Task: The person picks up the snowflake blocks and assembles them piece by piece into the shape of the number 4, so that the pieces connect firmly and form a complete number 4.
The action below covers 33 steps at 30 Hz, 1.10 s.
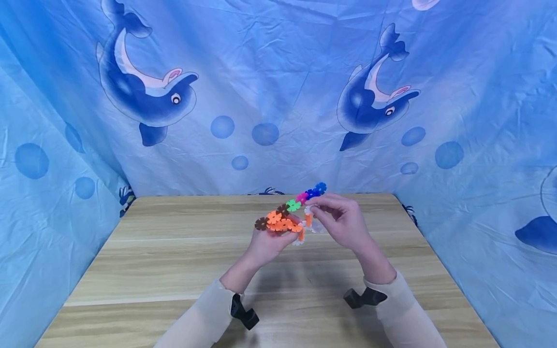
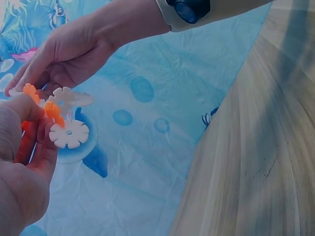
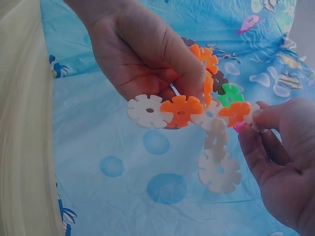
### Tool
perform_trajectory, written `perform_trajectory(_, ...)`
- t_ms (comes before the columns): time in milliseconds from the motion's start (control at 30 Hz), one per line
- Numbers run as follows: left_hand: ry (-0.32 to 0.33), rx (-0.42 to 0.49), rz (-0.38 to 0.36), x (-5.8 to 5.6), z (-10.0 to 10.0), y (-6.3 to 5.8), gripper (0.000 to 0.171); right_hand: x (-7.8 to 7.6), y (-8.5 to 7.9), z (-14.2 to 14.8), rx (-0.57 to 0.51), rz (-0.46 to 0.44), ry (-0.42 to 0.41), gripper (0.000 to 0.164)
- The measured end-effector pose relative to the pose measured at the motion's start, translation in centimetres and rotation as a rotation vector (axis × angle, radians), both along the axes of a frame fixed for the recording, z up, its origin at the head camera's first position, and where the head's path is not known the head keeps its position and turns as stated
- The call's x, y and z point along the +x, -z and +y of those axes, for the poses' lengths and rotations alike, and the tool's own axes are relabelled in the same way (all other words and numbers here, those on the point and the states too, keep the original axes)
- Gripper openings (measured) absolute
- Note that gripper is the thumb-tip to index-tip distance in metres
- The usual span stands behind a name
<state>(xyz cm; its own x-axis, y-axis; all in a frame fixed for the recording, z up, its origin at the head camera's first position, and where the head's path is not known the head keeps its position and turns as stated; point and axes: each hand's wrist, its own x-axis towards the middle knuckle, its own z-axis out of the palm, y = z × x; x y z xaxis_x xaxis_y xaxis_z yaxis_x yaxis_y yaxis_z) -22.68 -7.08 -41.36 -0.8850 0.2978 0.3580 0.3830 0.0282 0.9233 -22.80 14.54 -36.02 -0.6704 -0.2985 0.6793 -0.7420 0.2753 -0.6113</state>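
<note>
A linked chain of notched, flower-shaped plastic discs is held in the air above the table. My left hand [image 1: 267, 247] grips it around the orange discs [image 1: 283, 224], with a brown disc [image 1: 261, 224] at the near-left end. From there the chain runs through a green disc [image 1: 293, 205] and a pink disc [image 1: 301, 198] to blue discs [image 1: 320, 188] at the far tip. Thumb and fingers of my right hand [image 1: 346, 221] pinch a white disc [image 3: 254, 115] joined to an orange disc [image 3: 235, 114]. Other white discs [image 3: 220, 172] hang below; the left fingers hide part of the chain.
Under both hands lies a wood-grain table [image 1: 174, 270]. Behind it and at both sides hangs a blue cloth [image 1: 270, 72] printed with dolphins and bubbles. Black straps with camera mounts [image 1: 244, 311] sit on both wrists over pale sleeves.
</note>
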Motion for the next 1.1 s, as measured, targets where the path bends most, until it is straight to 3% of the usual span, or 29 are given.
perform_trajectory(133,0.005,0.020,0.022,-0.07,0.10,0.05,0.024,0.00,-0.16,-0.03,0.019,0.025,0.013,0.019)
perform_trajectory(400,-0.013,0.046,-0.039,0.15,0.40,-0.04,0.027,0.14,-0.81,-0.05,0.061,0.027,0.008,0.018)
perform_trajectory(600,-0.027,0.083,0.018,0.02,0.68,0.03,0.024,0.08,-0.92,-0.06,0.094,0.078,0.031,0.020)
perform_trajectory(800,-0.036,0.089,-0.002,-0.03,0.66,-0.39,0.026,-0.27,-0.37,0.00,-0.007,0.089,-0.019,0.022)
perform_trajectory(1100,-0.027,0.068,-0.084,-0.15,0.79,-0.42,0.031,-0.26,0.03,0.08,-0.051,0.082,-0.005,0.023)
